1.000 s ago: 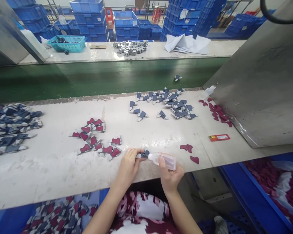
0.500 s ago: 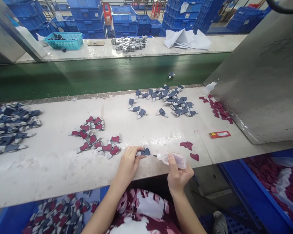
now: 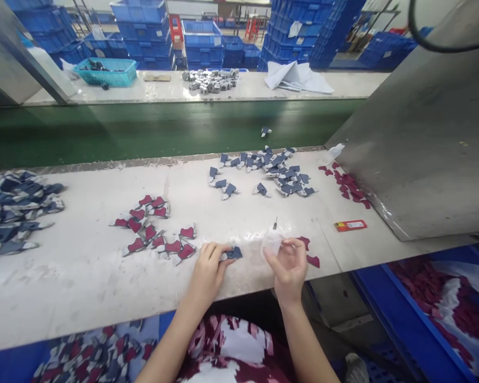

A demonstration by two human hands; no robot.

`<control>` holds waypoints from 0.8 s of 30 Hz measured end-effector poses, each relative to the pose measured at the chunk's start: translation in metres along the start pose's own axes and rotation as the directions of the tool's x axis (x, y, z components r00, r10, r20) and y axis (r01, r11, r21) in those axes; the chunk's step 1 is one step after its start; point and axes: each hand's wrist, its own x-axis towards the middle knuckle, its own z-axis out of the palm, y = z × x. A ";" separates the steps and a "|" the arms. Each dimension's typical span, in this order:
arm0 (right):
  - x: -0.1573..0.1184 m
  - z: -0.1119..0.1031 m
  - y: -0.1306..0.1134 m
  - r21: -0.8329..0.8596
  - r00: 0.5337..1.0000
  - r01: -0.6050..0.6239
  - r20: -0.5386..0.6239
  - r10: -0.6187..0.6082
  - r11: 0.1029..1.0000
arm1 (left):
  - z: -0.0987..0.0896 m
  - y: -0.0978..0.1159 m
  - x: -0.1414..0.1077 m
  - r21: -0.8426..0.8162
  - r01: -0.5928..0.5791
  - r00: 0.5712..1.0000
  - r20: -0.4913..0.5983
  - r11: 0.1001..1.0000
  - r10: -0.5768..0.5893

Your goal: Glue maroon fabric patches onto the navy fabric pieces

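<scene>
My left hand (image 3: 207, 270) is closed on a small blue-and-grey plastic part (image 3: 234, 252) at the table's near side. In my right hand (image 3: 290, 271) is a translucent squeeze bottle (image 3: 270, 242) with a thin needle tip pointing up and away, clear of the part. Two loose maroon pieces (image 3: 313, 261) lie just beyond my right fingers, one partly hidden by them. Left of my left hand sits a group of grey parts with maroon pieces on them (image 3: 173, 247). Farther back is a cluster of blue-and-grey parts (image 3: 285, 173).
A larger heap of blue-and-grey parts (image 3: 14, 213) is at far left. A red packet (image 3: 350, 225) and more maroon pieces (image 3: 349, 186) lie by the metal panel (image 3: 431, 143). Behind runs a green belt (image 3: 143, 130). Blue bins (image 3: 415, 324) stand below the table edge.
The bottle's tip has swung from pointing left at the blue-and-grey part to pointing up, away from it. My left hand stays on the part. The view has shifted slightly.
</scene>
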 end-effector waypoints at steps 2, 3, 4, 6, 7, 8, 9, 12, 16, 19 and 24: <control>0.008 0.009 -0.001 -0.035 0.995 0.030 0.101 -0.027 0.999 | -0.001 -0.002 -0.002 0.044 0.000 0.999 -0.042 0.999 0.002; 0.011 0.014 -0.001 -0.066 0.986 0.058 0.157 -0.047 0.996 | -0.003 -0.003 -0.003 0.063 0.000 0.999 -0.054 0.998 0.003; 0.014 0.019 -0.001 -0.100 0.974 0.094 0.215 -0.071 0.991 | -0.008 -0.004 -0.004 0.081 -0.001 0.998 -0.060 0.997 0.006; 0.017 0.029 0.000 -0.159 0.944 0.173 0.308 -0.118 0.972 | -0.025 -0.007 0.000 0.120 -0.017 0.998 -0.050 0.993 0.023; 0.018 0.033 0.000 -0.183 0.934 0.212 0.328 -0.143 0.960 | -0.037 -0.008 0.005 0.141 -0.035 0.998 -0.039 0.989 0.041; 0.019 0.037 0.001 -0.201 0.927 0.242 0.337 -0.165 0.949 | -0.050 -0.007 0.014 0.162 -0.056 0.998 -0.028 0.985 0.061; 0.018 0.039 0.002 -0.213 0.923 0.263 0.338 -0.182 0.941 | -0.065 -0.005 0.027 0.183 -0.077 0.996 -0.021 0.980 0.082; 0.015 0.040 0.002 -0.200 0.911 0.290 0.358 -0.205 0.936 | -0.104 0.009 0.091 0.244 -0.108 0.993 -0.026 0.964 0.118; 0.015 0.020 0.001 -0.260 0.887 0.427 0.307 -0.345 0.866 | -0.108 0.027 0.210 0.367 -0.071 0.997 0.005 0.927 0.074; 0.024 -0.007 0.008 -0.512 0.844 0.505 0.126 -0.521 0.695 | -0.078 0.023 0.293 0.502 0.059 0.994 0.052 0.863 -0.099; 0.041 -0.048 0.041 -0.845 0.865 0.208 -0.076 -0.496 0.492 | -0.018 -0.004 0.373 0.577 0.086 0.982 0.089 0.812 -0.167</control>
